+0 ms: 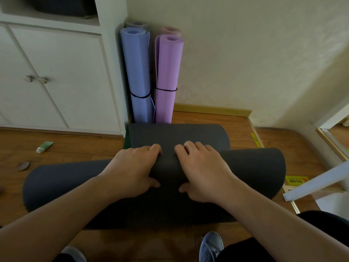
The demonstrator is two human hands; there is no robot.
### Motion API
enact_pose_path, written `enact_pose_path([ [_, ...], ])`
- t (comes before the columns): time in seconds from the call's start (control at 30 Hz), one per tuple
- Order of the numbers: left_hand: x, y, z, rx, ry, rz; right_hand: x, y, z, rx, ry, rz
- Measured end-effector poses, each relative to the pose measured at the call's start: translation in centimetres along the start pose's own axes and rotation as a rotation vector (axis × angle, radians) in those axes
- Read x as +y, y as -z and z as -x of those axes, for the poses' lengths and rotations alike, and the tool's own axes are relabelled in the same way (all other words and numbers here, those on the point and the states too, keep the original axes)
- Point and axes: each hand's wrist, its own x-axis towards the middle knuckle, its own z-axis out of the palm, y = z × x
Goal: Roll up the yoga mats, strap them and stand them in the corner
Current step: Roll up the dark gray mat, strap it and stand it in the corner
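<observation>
Mid-roll on the dark mat — left hand and right hand curled round the roll, thumbs beneath — next: roll the remaining flat stretch, then strap.

A dark grey mat is seen near, on a brown wooden floor. Far off, a blue roll and a purple roll are banded in black beside a white cabinet.

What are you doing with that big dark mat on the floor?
A person is rolling up a dark grey yoga mat on the wooden floor. The left hand and right hand both grip the middle of the roll; a flat stretch is left. In the corner, a blue mat and a purple mat already stand upright, each tied with a black strap.
</observation>
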Motion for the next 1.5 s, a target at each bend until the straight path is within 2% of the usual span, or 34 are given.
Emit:
enact_pose_path([
  [0.27, -0.6, 0.3, 0.4, -0.062, -0.017, 0.037, -0.2, -0.1, -0.3, 0.030, 0.006, -0.015],
  [0.47, -0.4, -1.1, 0.5, -0.027, -0.017, -0.042, -0.2, -0.1, -0.3, -0.055, -0.014, -0.077],
  [0.7, -0.3, -0.1, 0.1, -0.024, 0.008, -0.070, -0.4, -0.6, 0.3, 0.043, 0.000, -0.015],
  [0.93, -0.4, -0.1, 0.6, -0.109, -0.028, 0.006, -0.6, -0.6, 0.4, -0.018, -0.010, -0.090],
  [1.23, -0.2, -1.1, 0.2, 0.005, -0.049, -0.067, 0.2, 0.0, 0.0, -0.090, -0.044, -0.116],
  [1.5, -0.4, -0.3, 0.1, -0.067, -0.032, -0.025, -0.3, -0.8, 0.4, -0.065, -0.027, -0.071],
])
